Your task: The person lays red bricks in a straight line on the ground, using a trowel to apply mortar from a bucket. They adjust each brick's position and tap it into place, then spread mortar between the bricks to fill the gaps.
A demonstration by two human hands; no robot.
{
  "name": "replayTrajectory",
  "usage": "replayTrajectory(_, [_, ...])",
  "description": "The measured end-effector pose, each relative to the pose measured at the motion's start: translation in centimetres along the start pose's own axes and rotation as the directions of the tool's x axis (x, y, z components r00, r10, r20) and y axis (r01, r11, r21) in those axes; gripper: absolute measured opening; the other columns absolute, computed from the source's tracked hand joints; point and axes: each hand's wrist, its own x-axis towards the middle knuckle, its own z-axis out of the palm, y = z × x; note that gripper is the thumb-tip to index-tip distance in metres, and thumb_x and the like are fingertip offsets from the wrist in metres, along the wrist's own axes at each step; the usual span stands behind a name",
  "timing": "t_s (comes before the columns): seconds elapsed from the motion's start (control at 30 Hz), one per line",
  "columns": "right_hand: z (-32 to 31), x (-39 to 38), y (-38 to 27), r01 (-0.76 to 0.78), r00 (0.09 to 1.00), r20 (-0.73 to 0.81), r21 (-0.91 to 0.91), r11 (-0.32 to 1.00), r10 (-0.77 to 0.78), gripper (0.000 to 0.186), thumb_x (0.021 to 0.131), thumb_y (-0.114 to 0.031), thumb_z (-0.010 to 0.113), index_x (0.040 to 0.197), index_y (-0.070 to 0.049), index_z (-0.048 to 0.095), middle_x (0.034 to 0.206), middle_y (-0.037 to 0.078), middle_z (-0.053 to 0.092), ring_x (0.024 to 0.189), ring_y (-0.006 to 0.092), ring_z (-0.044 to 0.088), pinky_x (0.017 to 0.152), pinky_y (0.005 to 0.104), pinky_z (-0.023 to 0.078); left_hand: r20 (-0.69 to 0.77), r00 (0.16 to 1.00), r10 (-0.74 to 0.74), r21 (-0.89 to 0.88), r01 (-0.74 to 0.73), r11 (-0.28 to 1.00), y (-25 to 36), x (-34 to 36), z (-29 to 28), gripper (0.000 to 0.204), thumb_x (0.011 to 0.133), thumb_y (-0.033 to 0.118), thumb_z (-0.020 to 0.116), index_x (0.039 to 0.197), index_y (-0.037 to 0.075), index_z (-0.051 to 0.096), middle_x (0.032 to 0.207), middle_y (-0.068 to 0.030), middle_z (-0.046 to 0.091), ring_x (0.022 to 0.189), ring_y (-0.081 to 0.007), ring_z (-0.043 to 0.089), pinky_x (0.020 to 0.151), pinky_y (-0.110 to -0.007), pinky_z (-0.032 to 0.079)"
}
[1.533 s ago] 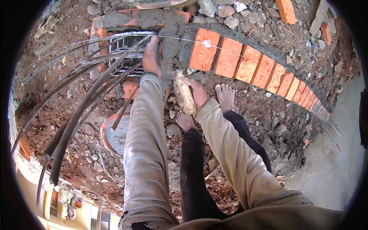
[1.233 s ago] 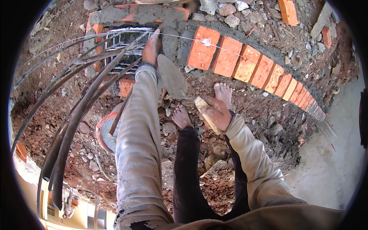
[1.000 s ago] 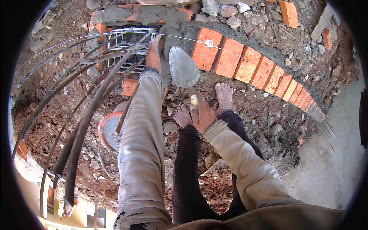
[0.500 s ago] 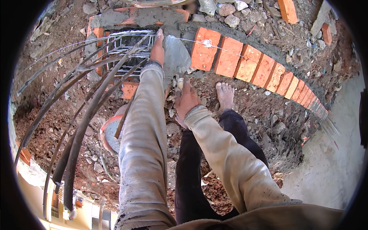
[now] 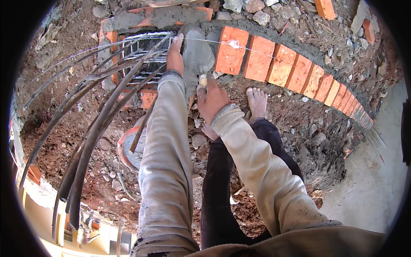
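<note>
While hand grips trowel, bucket holding mortar

From my end I see the ground as reddish-brown, uneven soil scattered with small pebbles. A strip of grey mortar curves across it from upper centre toward the right, with a row of bricks set on it. Stones lie along the top edge. At upper right I make out a loose brick and a smaller brick piece. A mortar-filled bucket sits left of centre; a bare foot rests near the middle.
</note>
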Motion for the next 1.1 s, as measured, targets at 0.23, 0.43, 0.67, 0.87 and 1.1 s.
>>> replayTrajectory(0.23, [1.0,-3.4,1.3,-0.022,0.991,0.128,-0.012,1.0,0.023,0.055,0.084,-0.015,0.055,0.133,0.005,0.038,0.08,0.032,0.062,0.079,0.047,0.062,0.075,0.0522,0.049,0.028,0.998,0.058,0.165,-0.062,0.984,0.3,-0.8,-1.2,0.052,0.101,0.037,0.031,0.137,0.004,0.046,0.145,-0.0123,0.041,0.136,-0.0229,0.033,0.112,-0.031,0.019])
replayTrajectory(0.43, [2.1,-4.3,2.1,-0.062,0.974,0.217,-0.005,0.998,0.062,0.062,0.082,-0.016,0.058,0.135,0.004,0.034,0.088,0.031,0.062,0.08,0.0452,0.063,0.074,0.0501,0.051,0.056,0.988,0.145,0.196,-0.153,0.968,-0.8,-0.2,-1.8,0.052,0.101,0.037,0.032,0.137,0.002,0.047,0.143,-0.0104,0.045,0.134,-0.0214,0.038,0.111,-0.029,0.023])
replayTrajectory(0.67, [-1.8,-8.5,4.5,0.071,0.988,0.132,0.036,0.997,-0.075,0.055,0.083,-0.013,0.055,0.134,-0.001,0.036,0.098,0.029,0.062,0.09,0.0448,0.062,0.08,0.047,0.051,0.063,0.933,0.355,0.476,-0.34,0.811,-0.8,-4.9,-1.8,0.051,0.101,0.031,0.03,0.141,-0.002,0.037,0.146,-0.0156,0.038,0.137,-0.0245,0.033,0.112,-0.031,0.022])
replayTrajectory(0.87, [-9.0,-11.1,8.3,0.102,0.982,0.188,-0.372,0.923,-0.033,0.061,0.083,-0.02,0.058,0.137,-0.005,0.035,0.112,0.025,0.054,0.09,0.0417,0.063,0.076,0.0512,0.05,-0.321,0.938,-0.134,-0.091,0.11,0.99,-1.2,-12.8,0.3,0.056,0.099,0.038,0.032,0.144,0.003,0.033,0.148,-0.0129,0.035,0.139,-0.0241,0.03,0.112,-0.034,0.022])
replayTrajectory(1.1, [-1.9,-3.6,7.9,0.34,0.893,0.439,-0.508,0.791,-0.102,0.062,0.083,-0.022,0.057,0.138,-0.005,0.034,0.117,0.026,0.05,0.091,0.0446,0.063,0.077,0.0526,0.051,-0.305,0.875,-0.375,-0.454,0.213,0.865,-4.1,-9.1,-2.7,0.062,0.095,0.05,0.041,0.141,0.009,0.04,0.141,-0.0047,0.042,0.125,-0.0198,0.041,0.106,-0.034,0.028])
